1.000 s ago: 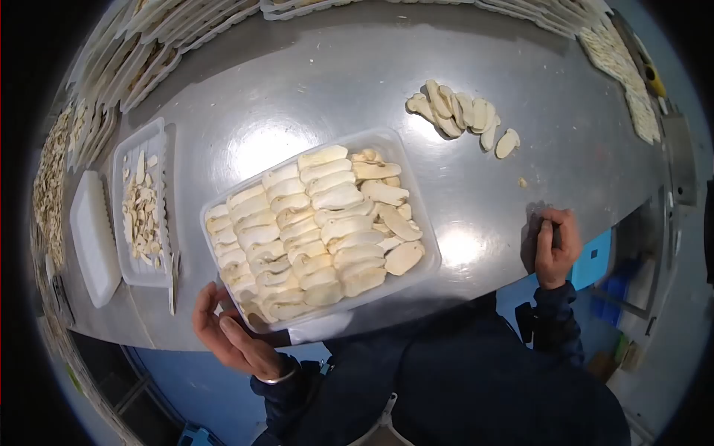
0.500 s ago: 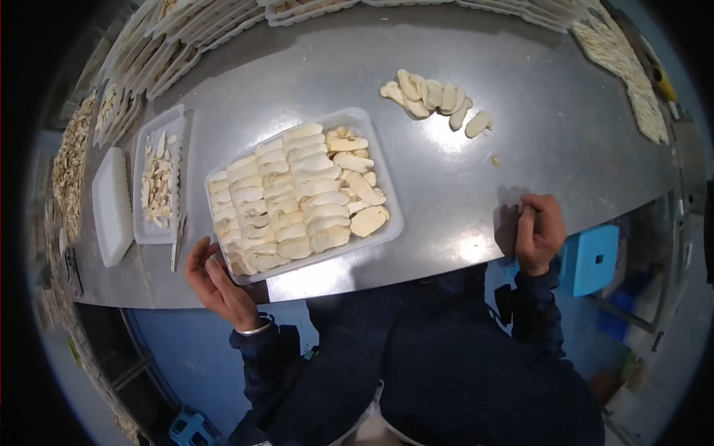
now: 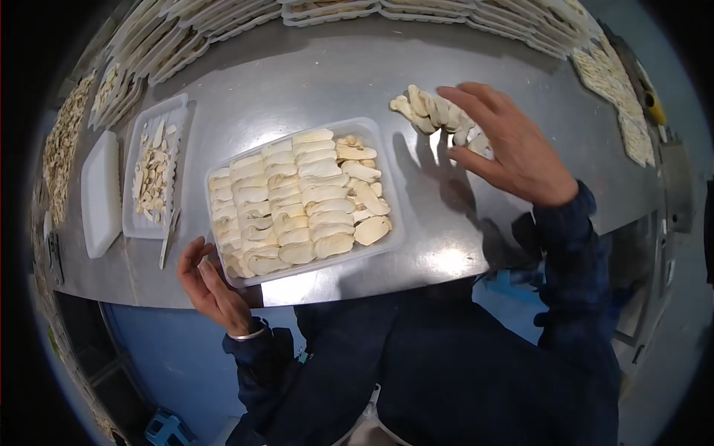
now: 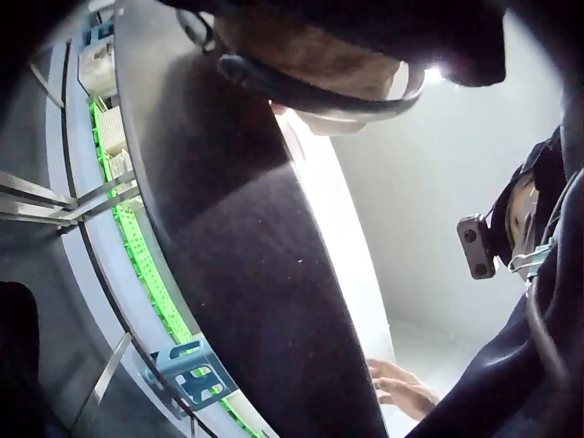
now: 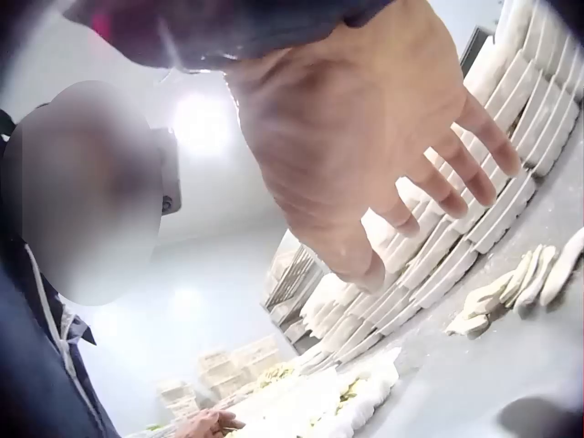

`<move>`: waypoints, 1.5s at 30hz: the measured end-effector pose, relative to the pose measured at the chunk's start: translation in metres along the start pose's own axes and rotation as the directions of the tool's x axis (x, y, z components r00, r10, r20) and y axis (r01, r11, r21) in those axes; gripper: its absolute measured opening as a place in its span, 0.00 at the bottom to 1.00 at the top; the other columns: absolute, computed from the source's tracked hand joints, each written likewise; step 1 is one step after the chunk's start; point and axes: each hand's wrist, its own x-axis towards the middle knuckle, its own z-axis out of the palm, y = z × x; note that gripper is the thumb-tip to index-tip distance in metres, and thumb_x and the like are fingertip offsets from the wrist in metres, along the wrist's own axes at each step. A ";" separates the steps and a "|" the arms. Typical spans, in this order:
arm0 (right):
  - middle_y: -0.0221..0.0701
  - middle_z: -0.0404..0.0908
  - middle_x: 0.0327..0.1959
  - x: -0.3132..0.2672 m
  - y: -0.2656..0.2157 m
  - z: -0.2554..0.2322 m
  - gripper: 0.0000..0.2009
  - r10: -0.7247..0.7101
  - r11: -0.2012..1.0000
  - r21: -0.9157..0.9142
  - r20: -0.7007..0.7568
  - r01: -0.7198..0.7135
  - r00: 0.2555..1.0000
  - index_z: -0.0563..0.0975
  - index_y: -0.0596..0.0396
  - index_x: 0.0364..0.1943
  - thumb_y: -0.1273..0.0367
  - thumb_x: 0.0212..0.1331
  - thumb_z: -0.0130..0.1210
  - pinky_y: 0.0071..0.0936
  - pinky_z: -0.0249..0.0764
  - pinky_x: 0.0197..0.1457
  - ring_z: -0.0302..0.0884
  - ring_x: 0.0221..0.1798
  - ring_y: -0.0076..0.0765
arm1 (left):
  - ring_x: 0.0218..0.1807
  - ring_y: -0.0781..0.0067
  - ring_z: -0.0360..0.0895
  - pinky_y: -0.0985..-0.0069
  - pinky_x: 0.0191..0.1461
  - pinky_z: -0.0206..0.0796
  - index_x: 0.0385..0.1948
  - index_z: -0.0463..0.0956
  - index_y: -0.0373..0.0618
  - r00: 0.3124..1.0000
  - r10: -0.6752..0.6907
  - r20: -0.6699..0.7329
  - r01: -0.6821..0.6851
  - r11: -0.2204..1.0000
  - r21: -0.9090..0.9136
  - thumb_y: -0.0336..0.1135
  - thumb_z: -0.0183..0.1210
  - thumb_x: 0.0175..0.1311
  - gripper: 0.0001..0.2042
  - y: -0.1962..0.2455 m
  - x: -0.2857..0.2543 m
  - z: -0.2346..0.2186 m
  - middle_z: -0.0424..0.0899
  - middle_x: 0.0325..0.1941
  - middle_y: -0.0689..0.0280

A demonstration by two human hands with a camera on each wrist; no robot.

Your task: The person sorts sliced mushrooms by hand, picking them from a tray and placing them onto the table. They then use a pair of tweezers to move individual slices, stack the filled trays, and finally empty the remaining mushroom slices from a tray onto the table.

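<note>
A clear plastic tray (image 3: 394, 223) in the head view holds overlapping rows of pale mushroom slices (image 3: 256, 212), with looser slices along its right side. My left hand (image 3: 216, 293) is at the tray's near left corner, its fingers loosely bent beside the wall. Farther right, my right hand (image 3: 513, 145) is stretched over a small pile of mushroom slices (image 3: 420, 108), thumb and fingers spread, and covers part of it. The right wrist view shows this hand (image 5: 356, 146) with straight, parted fingers above the loose slices (image 5: 516, 287), nothing in its grasp.
On the left stand a white tray of small pieces (image 3: 152, 175), a knife (image 3: 169, 238) at its edge, and an upturned white tray (image 3: 102, 195). Stacked trays (image 3: 331, 10) line the back of the metal table (image 3: 312, 89). More slices (image 3: 613, 104) lie at the far right.
My right hand has left the near right table edge, moved forward and left over the slice pile, and its curled fingers have spread. My left hand stays by the tray corner.
</note>
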 end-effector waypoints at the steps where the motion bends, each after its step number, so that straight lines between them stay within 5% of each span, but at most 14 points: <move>1: 0.46 0.68 0.56 0.011 0.004 0.008 0.28 -0.027 0.998 -0.055 0.027 0.029 0.999 0.67 0.49 0.60 0.61 0.51 0.57 0.41 0.67 0.58 0.68 0.56 0.50 | 0.49 0.72 0.70 0.78 0.46 0.63 0.52 0.65 0.35 1.000 0.006 -0.010 -0.006 1.000 0.006 0.33 0.42 0.68 0.15 0.000 0.001 0.000 0.73 0.52 0.58; 5: 0.43 0.65 0.59 0.043 0.012 0.040 0.29 -0.029 0.989 -0.140 0.165 0.053 0.986 0.65 0.43 0.62 0.63 0.52 0.56 0.41 0.67 0.61 0.64 0.61 0.51 | 0.49 0.72 0.70 0.78 0.46 0.63 0.51 0.66 0.35 1.000 -0.006 -0.017 0.006 1.000 0.014 0.32 0.42 0.68 0.15 0.000 0.001 0.000 0.73 0.52 0.58; 9: 0.42 0.70 0.55 0.047 0.022 0.056 0.23 -0.043 0.990 -0.124 0.174 0.065 0.984 0.70 0.52 0.54 0.70 0.50 0.55 0.39 0.70 0.57 0.68 0.57 0.48 | 0.49 0.72 0.70 0.78 0.45 0.63 0.51 0.66 0.35 1.000 -0.005 -0.007 0.005 1.000 0.013 0.31 0.42 0.67 0.14 0.000 0.001 0.000 0.73 0.52 0.58; 12: 0.38 0.75 0.50 0.028 0.029 0.047 0.18 0.054 0.991 0.116 0.138 -0.070 0.989 0.74 0.56 0.49 0.73 0.50 0.50 0.30 0.71 0.52 0.75 0.48 0.39 | 0.49 0.72 0.70 0.78 0.46 0.64 0.52 0.66 0.35 1.000 -0.012 0.007 0.012 0.999 -0.030 0.31 0.42 0.68 0.14 -0.004 0.001 -0.001 0.73 0.52 0.58; 15: 0.31 0.76 0.48 -0.004 0.047 0.035 0.17 0.260 0.691 0.644 0.204 -0.329 0.944 0.75 0.57 0.47 0.76 0.50 0.47 0.26 0.71 0.50 0.76 0.43 0.33 | 0.49 0.72 0.70 0.77 0.47 0.65 0.52 0.64 0.34 1.000 -0.017 0.018 0.019 0.995 -0.095 0.33 0.42 0.69 0.15 -0.007 0.001 0.000 0.72 0.52 0.57; 16: 0.27 0.75 0.49 -0.014 0.050 0.027 0.17 0.259 0.597 0.734 0.205 -0.323 0.944 0.76 0.57 0.47 0.78 0.50 0.47 0.22 0.69 0.51 0.73 0.46 0.26 | 0.49 0.72 0.70 0.77 0.48 0.65 0.53 0.64 0.34 1.000 -0.019 0.024 0.021 0.993 -0.118 0.33 0.42 0.70 0.15 -0.008 0.000 0.001 0.72 0.53 0.57; 19: 0.28 0.75 0.49 -0.036 0.056 0.009 0.17 0.240 0.641 0.741 0.053 -0.200 0.969 0.76 0.56 0.47 0.78 0.51 0.48 0.23 0.68 0.53 0.71 0.48 0.25 | 0.50 0.71 0.70 0.76 0.49 0.66 0.53 0.63 0.34 0.999 -0.039 0.026 0.042 0.992 -0.116 0.34 0.42 0.71 0.15 -0.010 0.001 0.001 0.71 0.53 0.56; 23: 0.26 0.76 0.48 -0.067 0.069 -0.007 0.11 0.333 0.739 0.659 -0.177 -0.140 0.926 0.79 0.55 0.41 0.76 0.54 0.50 0.24 0.68 0.52 0.71 0.46 0.23 | 0.50 0.70 0.70 0.73 0.53 0.66 0.53 0.63 0.34 0.998 -0.030 0.053 0.035 0.994 -0.107 0.35 0.42 0.71 0.15 -0.008 0.001 0.001 0.71 0.52 0.56; 24: 0.28 0.77 0.46 -0.071 0.063 -0.011 0.10 0.416 0.833 0.490 -0.252 -0.255 0.874 0.79 0.57 0.38 0.77 0.52 0.52 0.27 0.69 0.51 0.73 0.46 0.28 | 0.50 0.69 0.70 0.72 0.53 0.66 0.53 0.63 0.34 0.998 -0.030 0.056 0.035 0.995 -0.090 0.35 0.43 0.71 0.15 -0.008 0.002 0.001 0.71 0.52 0.56; 28: 0.37 0.76 0.42 -0.072 0.043 0.001 0.12 0.188 0.982 0.082 -0.241 -0.173 0.952 0.78 0.57 0.40 0.72 0.49 0.55 0.33 0.70 0.49 0.73 0.47 0.45 | 0.50 0.69 0.71 0.72 0.54 0.66 0.53 0.63 0.34 0.998 -0.024 0.064 0.026 0.999 -0.021 0.36 0.43 0.71 0.16 -0.008 0.003 -0.001 0.72 0.52 0.56; 32: 0.40 0.75 0.44 -0.056 0.022 0.019 0.20 0.092 0.984 -0.132 -0.200 -0.120 0.975 0.75 0.59 0.45 0.66 0.46 0.59 0.37 0.70 0.51 0.71 0.47 0.46 | 0.50 0.69 0.71 0.72 0.54 0.66 0.52 0.63 0.34 0.998 -0.019 0.065 0.018 1.000 0.010 0.36 0.43 0.71 0.15 -0.005 0.001 -0.002 0.72 0.51 0.56; 35: 0.40 0.74 0.43 -0.054 0.018 0.031 0.18 0.124 0.968 -0.199 -0.154 -0.154 0.980 0.75 0.60 0.42 0.67 0.45 0.58 0.38 0.71 0.48 0.72 0.46 0.46 | 0.50 0.69 0.71 0.73 0.53 0.66 0.52 0.63 0.35 0.998 -0.026 0.053 0.028 0.999 -0.023 0.36 0.43 0.71 0.15 -0.006 0.001 -0.002 0.72 0.51 0.57; 41: 0.39 0.74 0.39 -0.061 0.031 0.035 0.10 0.166 0.983 -0.055 -0.150 -0.176 0.975 0.74 0.61 0.36 0.75 0.48 0.51 0.37 0.72 0.45 0.73 0.43 0.46 | 0.50 0.70 0.71 0.73 0.53 0.66 0.52 0.63 0.36 0.998 -0.012 0.068 0.013 1.000 -0.010 0.36 0.42 0.71 0.15 -0.005 0.001 -0.002 0.72 0.51 0.57; 45: 0.39 0.74 0.38 -0.071 0.048 0.021 0.11 0.306 0.946 -0.044 -0.214 -0.322 0.928 0.74 0.60 0.38 0.77 0.48 0.49 0.38 0.71 0.45 0.74 0.41 0.48 | 0.50 0.70 0.71 0.74 0.53 0.66 0.52 0.63 0.35 0.998 -0.016 0.065 0.016 1.000 0.002 0.36 0.42 0.71 0.15 -0.003 0.000 -0.002 0.72 0.51 0.57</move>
